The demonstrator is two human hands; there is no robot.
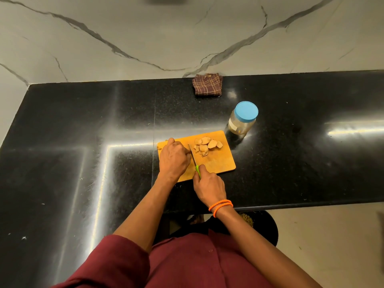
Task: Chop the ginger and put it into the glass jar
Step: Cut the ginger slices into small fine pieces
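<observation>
An orange cutting board [220,163] lies on the black counter. Several pale ginger slices [207,144] are piled at its far right part. My right hand [208,187] grips the green handle of a small knife [193,157], whose blade lies on the board just left of the slices. My left hand [174,157] sits with curled fingers on the board's left part, right beside the blade; whatever it holds down is hidden under the fingers. A glass jar [242,122] with a blue lid on stands upright just past the board's far right corner.
A folded brown checked cloth [207,86] lies at the back of the counter [83,142] against the marble wall. The counter's front edge runs just below my right wrist. A dark round bin [261,227] stands on the floor at the right.
</observation>
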